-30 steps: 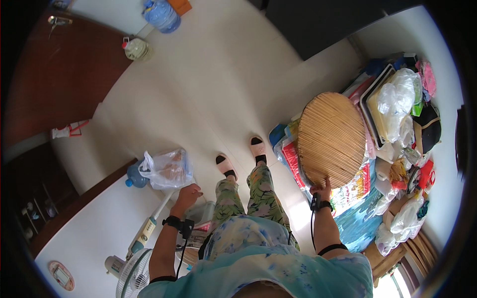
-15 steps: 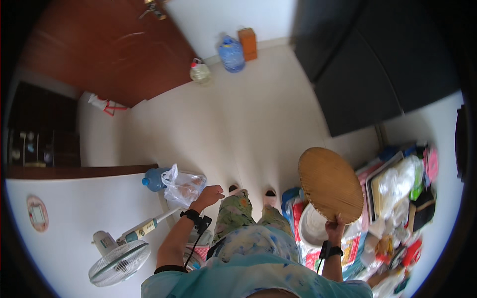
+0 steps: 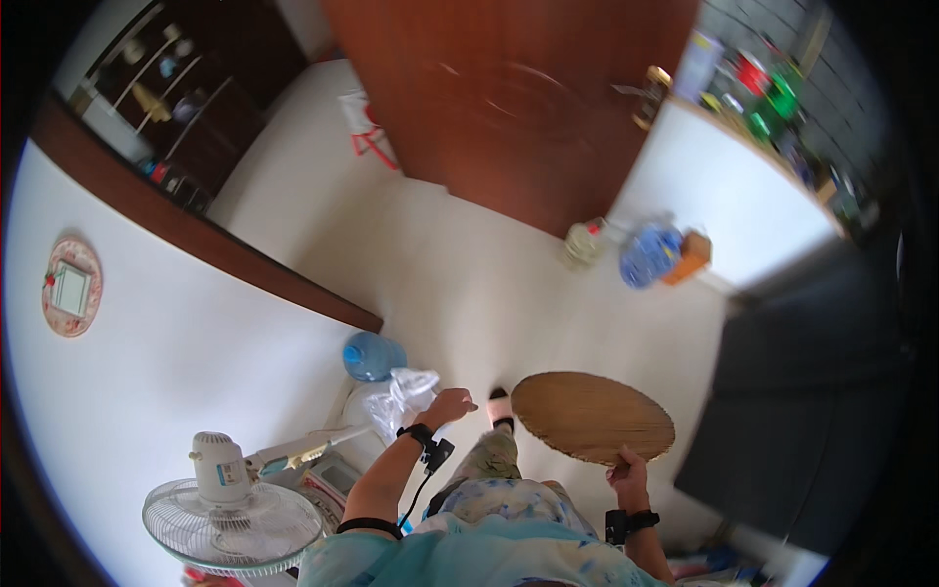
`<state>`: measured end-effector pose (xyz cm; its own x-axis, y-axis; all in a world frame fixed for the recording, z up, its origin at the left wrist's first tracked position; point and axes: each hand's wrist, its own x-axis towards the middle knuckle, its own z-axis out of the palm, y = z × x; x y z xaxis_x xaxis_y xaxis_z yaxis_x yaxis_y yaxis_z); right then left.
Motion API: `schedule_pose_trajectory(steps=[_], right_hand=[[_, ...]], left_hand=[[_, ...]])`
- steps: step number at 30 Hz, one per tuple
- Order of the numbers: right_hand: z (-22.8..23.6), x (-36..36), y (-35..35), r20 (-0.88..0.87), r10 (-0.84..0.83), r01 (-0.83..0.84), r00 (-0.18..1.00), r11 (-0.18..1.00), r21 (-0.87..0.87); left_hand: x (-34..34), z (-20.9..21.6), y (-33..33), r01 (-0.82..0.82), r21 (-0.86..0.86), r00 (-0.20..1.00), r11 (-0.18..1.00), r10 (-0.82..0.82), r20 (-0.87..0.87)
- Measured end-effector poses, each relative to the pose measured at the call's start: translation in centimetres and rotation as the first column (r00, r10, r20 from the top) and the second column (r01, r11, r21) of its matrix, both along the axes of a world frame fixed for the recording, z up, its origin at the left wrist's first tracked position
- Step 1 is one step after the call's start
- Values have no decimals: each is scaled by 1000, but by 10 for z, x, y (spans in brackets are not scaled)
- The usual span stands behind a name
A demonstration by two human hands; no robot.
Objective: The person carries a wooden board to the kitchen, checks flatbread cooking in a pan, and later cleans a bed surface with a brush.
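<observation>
My right hand (image 3: 628,477) grips a round flat stalk tray (image 3: 592,416) by its near edge. The tray is brown with a slightly ragged rim, and it is held out above the floor, right of my foot. Ahead of my body, my left hand (image 3: 452,407) has its fingers curled in, with nothing visible in them. A crumpled clear plastic bag (image 3: 403,396) lies just left of that hand. Beyond the bag, a big blue water bottle (image 3: 374,357) rests against the end of the wall. Each wrist wears a black strap with a small device.
A standing fan (image 3: 230,519) is close on my left. Ahead is an open brown door (image 3: 509,98). Right of it, a pale jug (image 3: 584,245), a blue water bottle (image 3: 650,256) and an orange-brown box (image 3: 690,257) stand by the wall. A dark cabinet (image 3: 802,421) fills the right side.
My view has turned left, bringing the door to the middle and the piled goods on the right mostly out of sight. The tray stays in my right hand and now looks flatter.
</observation>
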<state>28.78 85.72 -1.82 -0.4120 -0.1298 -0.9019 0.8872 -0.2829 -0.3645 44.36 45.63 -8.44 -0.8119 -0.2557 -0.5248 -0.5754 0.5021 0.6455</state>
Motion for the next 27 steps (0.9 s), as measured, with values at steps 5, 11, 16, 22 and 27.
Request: schedule_pose_trajectory(steps=[5,11,16,22,27], right_hand=[[14,-84,-166,-48,309,-311,950,949,-56],[23,-170,-349,-225,520,-562,824,802,-204],[42,-214,-512,-397,701,-762,592,647,6],[76,-267,-693,-461,809,-887,363,452,93],[82,-264,-848,-433,873,-924,225,333,190]], left_hand=[[-15,-22,-109,-148,-216,978,965,110,-176],[-70,28,-220,-477,-183,877,859,478,-43],[-82,2,-303,-535,-257,842,805,531,-93],[-124,56,-401,-687,-175,726,706,680,-107],[-113,39,-488,-767,-209,632,606,769,-91]])
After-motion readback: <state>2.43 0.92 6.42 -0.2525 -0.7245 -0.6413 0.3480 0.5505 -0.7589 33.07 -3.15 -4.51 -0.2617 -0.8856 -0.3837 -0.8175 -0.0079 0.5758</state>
